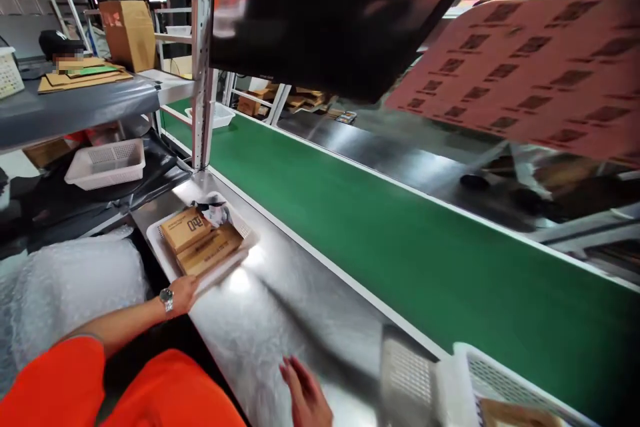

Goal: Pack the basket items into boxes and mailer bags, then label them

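A white plastic basket [156,240] rests on the metal worktop at my left. Inside it lie two brown cardboard boxes with dark print, an upper box [186,229] and a lower box [213,248], beside a small grey-and-white bundle [217,212] I cannot make out. My left hand [184,293], with a watch [167,299] on its wrist, has its fingers closed on the basket's near rim. Low in the middle, my right hand [306,392] hovers over the metal surface, fingers stretched out and holding nothing. Part of that hand is cut off by the bottom edge.
A green conveyor belt [350,207] runs along the worktop [280,280]. Another white basket [463,373] with a brown item stands at bottom right. Bubble wrap [85,280] bulges at left. A monitor [320,13] and a pink code-printed board [530,73] hang overhead.
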### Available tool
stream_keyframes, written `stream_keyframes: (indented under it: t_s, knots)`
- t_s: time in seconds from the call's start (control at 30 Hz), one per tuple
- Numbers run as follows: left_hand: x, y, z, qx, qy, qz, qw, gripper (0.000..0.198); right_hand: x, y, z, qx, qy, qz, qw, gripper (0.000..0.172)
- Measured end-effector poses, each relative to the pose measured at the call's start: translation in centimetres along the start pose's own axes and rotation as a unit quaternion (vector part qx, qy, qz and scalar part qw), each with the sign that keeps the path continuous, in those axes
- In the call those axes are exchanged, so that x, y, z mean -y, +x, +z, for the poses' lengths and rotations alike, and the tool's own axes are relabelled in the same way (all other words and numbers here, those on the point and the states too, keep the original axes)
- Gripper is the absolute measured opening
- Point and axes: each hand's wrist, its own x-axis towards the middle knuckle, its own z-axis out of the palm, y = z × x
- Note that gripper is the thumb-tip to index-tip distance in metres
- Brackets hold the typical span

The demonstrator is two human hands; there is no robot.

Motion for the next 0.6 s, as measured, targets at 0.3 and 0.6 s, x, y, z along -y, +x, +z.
stream_keyframes:
  t_s: [0.3,0.6]
  knots:
    - [-1.9,-13.2,8.7,-0.014,0.068,0.086,0.994,0.028,9.7,14.4,9.0,0.14,-0.265,-0.425,0.854,0.031]
    - [-3.8,-13.7,7.9,-0.014,0.062,0.079,0.995,0.039,17.2,18.2,-2.6,-0.054,-0.103,-0.481,0.869,0.018]
